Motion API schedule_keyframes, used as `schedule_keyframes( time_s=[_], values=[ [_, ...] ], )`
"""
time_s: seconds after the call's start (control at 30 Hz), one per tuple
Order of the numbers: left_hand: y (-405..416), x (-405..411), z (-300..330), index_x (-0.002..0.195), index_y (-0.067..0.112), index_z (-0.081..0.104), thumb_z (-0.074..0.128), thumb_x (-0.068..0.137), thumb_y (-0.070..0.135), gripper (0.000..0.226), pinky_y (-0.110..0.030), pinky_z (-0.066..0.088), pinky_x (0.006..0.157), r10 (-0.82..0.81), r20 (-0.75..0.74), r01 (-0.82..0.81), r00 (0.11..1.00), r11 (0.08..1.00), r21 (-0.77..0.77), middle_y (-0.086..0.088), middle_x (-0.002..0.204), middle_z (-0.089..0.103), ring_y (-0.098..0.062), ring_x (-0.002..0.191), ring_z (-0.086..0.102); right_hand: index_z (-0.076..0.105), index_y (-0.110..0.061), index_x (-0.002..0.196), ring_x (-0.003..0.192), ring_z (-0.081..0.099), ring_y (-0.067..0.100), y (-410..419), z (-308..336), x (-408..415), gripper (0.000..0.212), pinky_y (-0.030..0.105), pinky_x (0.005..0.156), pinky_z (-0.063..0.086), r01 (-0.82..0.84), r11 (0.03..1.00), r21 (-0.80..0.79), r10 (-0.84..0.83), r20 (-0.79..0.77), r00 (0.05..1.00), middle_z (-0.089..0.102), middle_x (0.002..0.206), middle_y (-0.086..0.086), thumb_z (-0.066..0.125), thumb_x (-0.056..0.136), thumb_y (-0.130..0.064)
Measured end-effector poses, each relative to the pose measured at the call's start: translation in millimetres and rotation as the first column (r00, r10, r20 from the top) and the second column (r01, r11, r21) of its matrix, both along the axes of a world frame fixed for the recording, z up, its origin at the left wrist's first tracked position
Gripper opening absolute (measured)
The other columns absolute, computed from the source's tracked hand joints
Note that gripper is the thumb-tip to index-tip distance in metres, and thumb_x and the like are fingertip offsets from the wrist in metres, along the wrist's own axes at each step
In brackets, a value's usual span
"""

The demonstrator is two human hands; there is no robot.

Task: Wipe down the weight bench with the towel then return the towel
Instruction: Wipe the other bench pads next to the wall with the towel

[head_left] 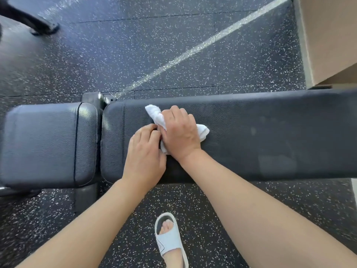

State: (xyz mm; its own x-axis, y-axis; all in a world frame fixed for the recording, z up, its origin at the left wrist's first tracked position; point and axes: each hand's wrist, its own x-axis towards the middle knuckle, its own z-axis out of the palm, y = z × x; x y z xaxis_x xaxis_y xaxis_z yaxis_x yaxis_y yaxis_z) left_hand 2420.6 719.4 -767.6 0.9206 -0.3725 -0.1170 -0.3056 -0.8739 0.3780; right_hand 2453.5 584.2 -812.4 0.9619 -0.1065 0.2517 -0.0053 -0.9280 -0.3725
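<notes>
A black padded weight bench (260, 136) runs across the view, with a separate seat pad (48, 146) at its left end. A small white towel (157, 117) lies bunched on the long pad near its left end. My right hand (180, 132) lies on top of the towel with curled fingers gripping it, and covers its middle. My left hand (144, 151) sits just left of it, fingertips curled at the towel's near edge; whether they pinch the cloth is hidden.
The floor is dark speckled rubber (154, 45) with a white stripe. A black machine foot (44, 28) stands far left. A tan wall or box (332, 39) rises at the right. My sandalled foot (170, 240) stands just before the bench.
</notes>
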Motion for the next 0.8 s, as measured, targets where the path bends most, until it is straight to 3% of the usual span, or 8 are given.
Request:
schedule_keyframes(
  time_s=[0.1,0.2,0.37,0.6,0.7,0.8],
  values=[
    [-20.8,-12.3,3.5,0.124,0.009,0.061,0.053,0.083,0.019,0.043,-0.050,0.038,0.115,-0.028,-0.018,0.029,0.999,0.999,0.042,-0.013,0.141,0.051,-0.035,0.134,0.044,0.064,-0.013,0.085,0.071,0.053,0.030,-33.6,1.5,-10.8,0.014,0.036,0.064,0.022,-0.057,0.998,-0.032,0.058,0.031,0.998,0.057,0.081,0.006,0.074,0.080,-0.020],
    [-62.8,-23.6,7.7,0.135,0.014,0.057,0.054,0.085,0.020,0.050,-0.050,0.036,0.117,-0.104,-0.028,0.106,0.994,0.993,0.056,-0.010,0.144,0.048,-0.034,0.136,0.043,0.064,-0.013,0.088,0.074,0.054,0.030,-96.0,1.7,-34.6,0.012,0.037,0.063,0.027,-0.051,0.997,-0.058,0.054,0.049,0.997,0.058,0.084,0.006,0.064,0.085,-0.025],
    [-170.2,-23.3,7.0,0.141,0.013,0.053,0.061,0.089,0.014,0.052,-0.050,0.037,0.117,-0.225,-0.010,0.225,0.974,0.974,0.039,-0.011,0.148,0.047,-0.035,0.137,0.043,0.062,-0.013,0.089,0.073,0.052,0.029,-227.2,3.1,-88.2,0.017,0.036,0.063,0.027,0.105,0.991,-0.078,-0.103,0.033,0.994,0.058,0.085,0.005,0.056,0.092,-0.029],
    [-325.4,-2.8,3.2,0.147,0.010,0.043,0.050,0.092,0.023,0.057,-0.053,0.039,0.113,-0.373,0.001,0.371,0.928,0.924,0.097,-0.015,0.152,0.044,-0.039,0.136,0.044,0.062,-0.012,0.090,0.070,0.048,0.027,-355.9,5.9,-174.4,0.017,0.039,0.060,0.037,0.269,0.961,-0.067,-0.270,-0.003,0.963,0.054,0.082,0.004,0.052,0.094,-0.026],
    [-364.0,8.9,-3.4,0.148,0.010,0.042,0.050,0.097,0.024,0.054,-0.054,0.035,0.115,-0.325,-0.007,0.323,0.946,0.940,0.111,-0.016,0.153,0.043,-0.040,0.138,0.042,0.062,-0.012,0.089,0.068,0.046,0.025,-383.3,4.8,-203.1,0.015,0.040,0.059,0.039,0.276,0.960,-0.047,-0.277,-0.010,0.961,0.052,0.081,0.003,0.055,0.094,-0.024],
    [-384.3,-2.6,-13.5,0.146,0.010,0.046,0.045,0.097,0.025,0.052,-0.054,0.030,0.118,-0.182,0.042,0.177,0.982,0.978,0.107,-0.015,0.151,0.046,-0.039,0.138,0.042,0.062,-0.011,0.090,0.070,0.045,0.024,-396.5,3.1,-213.9,0.013,0.039,0.061,0.038,0.217,0.976,-0.008,-0.217,-0.017,0.976,0.053,0.083,0.002,0.058,0.095,-0.023]
  ],
)
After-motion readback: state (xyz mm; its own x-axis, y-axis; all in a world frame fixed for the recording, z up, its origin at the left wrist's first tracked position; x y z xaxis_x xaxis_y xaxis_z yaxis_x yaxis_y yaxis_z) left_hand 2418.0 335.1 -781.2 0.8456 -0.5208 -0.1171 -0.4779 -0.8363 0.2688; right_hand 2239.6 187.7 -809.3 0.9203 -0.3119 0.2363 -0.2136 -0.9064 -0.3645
